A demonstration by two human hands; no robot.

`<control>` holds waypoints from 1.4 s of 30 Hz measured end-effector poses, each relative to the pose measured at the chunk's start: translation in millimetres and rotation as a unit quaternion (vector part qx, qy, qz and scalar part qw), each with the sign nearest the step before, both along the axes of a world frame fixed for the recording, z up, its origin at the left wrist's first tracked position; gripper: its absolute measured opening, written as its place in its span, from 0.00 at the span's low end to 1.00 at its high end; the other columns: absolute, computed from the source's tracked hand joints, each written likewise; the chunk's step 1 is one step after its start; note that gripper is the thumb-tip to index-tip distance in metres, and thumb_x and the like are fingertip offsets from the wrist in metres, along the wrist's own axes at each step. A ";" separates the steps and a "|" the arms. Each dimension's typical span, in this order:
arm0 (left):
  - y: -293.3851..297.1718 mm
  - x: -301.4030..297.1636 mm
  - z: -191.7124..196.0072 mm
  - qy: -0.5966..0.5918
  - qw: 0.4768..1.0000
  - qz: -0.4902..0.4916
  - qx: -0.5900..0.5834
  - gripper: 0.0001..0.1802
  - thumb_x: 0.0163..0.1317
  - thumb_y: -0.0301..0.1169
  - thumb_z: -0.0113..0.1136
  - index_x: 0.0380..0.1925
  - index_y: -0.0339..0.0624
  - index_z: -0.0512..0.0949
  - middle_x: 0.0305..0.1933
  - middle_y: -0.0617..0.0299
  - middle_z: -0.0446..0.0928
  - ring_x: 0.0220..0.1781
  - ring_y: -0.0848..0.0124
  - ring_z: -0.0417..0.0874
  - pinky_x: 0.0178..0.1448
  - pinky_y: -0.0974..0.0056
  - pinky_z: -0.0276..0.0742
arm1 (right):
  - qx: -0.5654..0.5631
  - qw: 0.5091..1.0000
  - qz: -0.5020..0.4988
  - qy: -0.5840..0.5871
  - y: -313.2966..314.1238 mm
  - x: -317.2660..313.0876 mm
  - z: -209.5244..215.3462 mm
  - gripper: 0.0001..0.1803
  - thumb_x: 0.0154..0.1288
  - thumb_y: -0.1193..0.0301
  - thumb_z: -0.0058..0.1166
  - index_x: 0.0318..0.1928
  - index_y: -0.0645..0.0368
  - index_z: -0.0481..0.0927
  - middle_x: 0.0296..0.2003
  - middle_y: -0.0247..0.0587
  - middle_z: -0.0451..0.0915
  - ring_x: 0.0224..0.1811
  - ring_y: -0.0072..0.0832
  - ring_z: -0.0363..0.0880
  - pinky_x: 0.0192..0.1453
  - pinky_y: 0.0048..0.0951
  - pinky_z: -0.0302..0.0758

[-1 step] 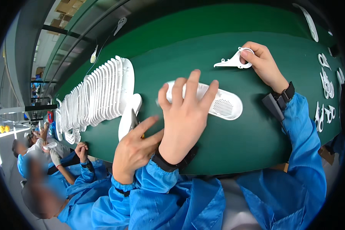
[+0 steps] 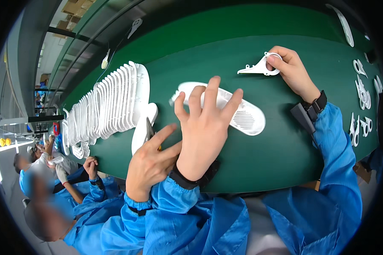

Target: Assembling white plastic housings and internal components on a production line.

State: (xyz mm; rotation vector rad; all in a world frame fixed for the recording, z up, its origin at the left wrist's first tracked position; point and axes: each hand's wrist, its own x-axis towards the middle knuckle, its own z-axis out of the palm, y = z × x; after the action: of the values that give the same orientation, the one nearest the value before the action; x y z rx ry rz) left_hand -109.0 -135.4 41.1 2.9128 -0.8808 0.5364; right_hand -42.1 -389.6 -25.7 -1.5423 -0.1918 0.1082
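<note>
My left hand (image 2: 203, 131) has its fingers spread over an elongated white plastic shell (image 2: 247, 119) with a slotted grille at its right end. The hand hides the shell's middle, and whether the fingertips press on it I cannot tell. My right hand (image 2: 294, 72) pinches a white ring-shaped plastic bracket (image 2: 259, 68) by its ring, with the pointed arm facing left, above the green tabletop. Just left of my left hand, a co-worker's hand (image 2: 151, 168) holds a metal-tipped tool (image 2: 149, 128), partly hidden, near another white shell (image 2: 141, 131).
A long row of white shells (image 2: 110, 104) stands on edge at the left on the green table (image 2: 285, 157). Several white brackets (image 2: 363, 93) lie at the right edge, with a long white part (image 2: 342, 25) at the far right. A co-worker (image 2: 85, 212) sits close on my left.
The white shell under my left hand has slid and turned slightly leftward. My left hand has shifted a little with it. My right hand stays in place with the bracket.
</note>
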 end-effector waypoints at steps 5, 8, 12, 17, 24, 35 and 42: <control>13.8 -15.3 -20.4 0.044 0.999 0.007 0.019 0.33 0.48 0.17 0.56 0.55 0.62 0.79 0.61 0.55 0.69 0.59 0.55 0.68 0.65 0.46 0.59 | -0.012 1.000 0.009 -0.005 1.7 -2.0 -0.4 0.13 0.70 0.64 0.54 0.32 0.60 0.78 0.28 0.27 0.76 0.33 0.15 0.70 0.41 0.19 0.68; 14.0 -32.1 -22.1 0.039 0.999 0.019 -0.002 0.32 0.46 0.17 0.55 0.55 0.53 0.78 0.58 0.54 0.70 0.58 0.54 0.69 0.62 0.47 0.62 | -0.040 0.999 0.013 -0.001 2.3 -4.1 4.0 0.13 0.70 0.64 0.54 0.34 0.61 0.79 0.29 0.28 0.77 0.33 0.14 0.70 0.41 0.19 0.68; 23.3 -80.4 -26.2 0.098 0.983 -0.034 -0.153 0.24 0.42 0.19 0.60 0.44 0.46 0.80 0.49 0.56 0.74 0.51 0.55 0.74 0.53 0.52 0.66 | -0.035 0.999 0.017 -0.013 2.3 -0.8 3.4 0.13 0.70 0.64 0.54 0.34 0.62 0.79 0.29 0.28 0.77 0.33 0.14 0.71 0.40 0.19 0.68; 55.5 -130.1 -51.5 0.124 0.973 -0.050 -0.191 0.17 0.40 0.21 0.61 0.35 0.44 0.81 0.43 0.57 0.75 0.43 0.56 0.76 0.48 0.54 0.68 | -0.054 0.998 0.011 -0.010 3.8 1.0 2.6 0.13 0.70 0.64 0.54 0.35 0.62 0.79 0.29 0.28 0.77 0.33 0.14 0.70 0.41 0.19 0.68; 113.4 -148.1 -44.6 -0.030 0.951 0.278 -0.131 0.24 0.52 0.23 0.62 0.52 0.36 0.73 0.57 0.46 0.64 0.57 0.51 0.66 0.62 0.51 0.60 | -0.058 0.998 0.013 -0.019 5.9 -1.3 4.0 0.13 0.70 0.64 0.54 0.34 0.62 0.79 0.29 0.28 0.76 0.33 0.15 0.70 0.41 0.19 0.67; 137.5 -70.2 -25.0 0.136 0.960 0.210 -0.127 0.34 0.54 0.35 0.70 0.60 0.36 0.70 0.49 0.45 0.76 0.51 0.51 0.76 0.57 0.53 0.70 | -0.043 0.999 0.015 -0.007 5.1 -6.7 2.1 0.12 0.71 0.65 0.54 0.36 0.63 0.80 0.31 0.28 0.78 0.34 0.13 0.71 0.40 0.19 0.69; 80.7 -1.7 -2.0 0.113 0.991 -0.021 -0.064 0.38 0.37 0.32 0.75 0.56 0.47 0.77 0.43 0.57 0.77 0.47 0.57 0.77 0.53 0.55 0.70 | -0.007 0.995 0.095 0.044 37.8 -24.5 14.5 0.09 0.66 0.70 0.59 0.38 0.65 0.81 0.29 0.29 0.80 0.32 0.13 0.73 0.36 0.19 0.71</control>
State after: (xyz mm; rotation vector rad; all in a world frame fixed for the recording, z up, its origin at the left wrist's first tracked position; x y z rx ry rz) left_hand -110.7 -54.7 39.1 2.7614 -0.8422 0.2422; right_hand -66.5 -351.8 -11.2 -1.5280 -0.2680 0.3268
